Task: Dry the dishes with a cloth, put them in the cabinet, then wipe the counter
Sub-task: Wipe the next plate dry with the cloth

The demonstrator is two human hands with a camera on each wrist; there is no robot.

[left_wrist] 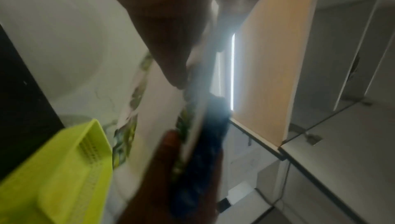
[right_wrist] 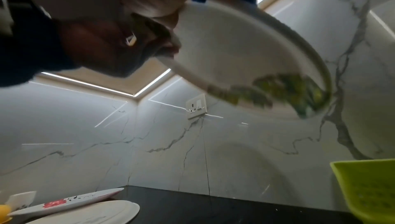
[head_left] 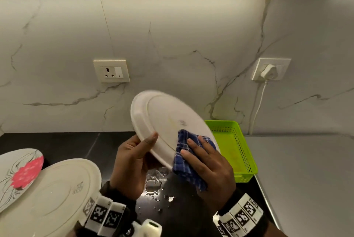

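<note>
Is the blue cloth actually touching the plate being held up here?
Touching. In the head view the right hand presses the blue cloth flat against the plate's lower edge.

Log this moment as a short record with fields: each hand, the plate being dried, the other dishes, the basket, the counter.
left hand: grips the held plate's lower left rim, thumb on the upturned back
right hand: presses a blue checked cloth to that plate's lower edge
held plate: white, tilted, underside toward the head camera, above the counter
other dishes: a white plate upside down, a flowered plate behind it, both at left
basket: green, at right
counter: black, water drops below the hands
</note>
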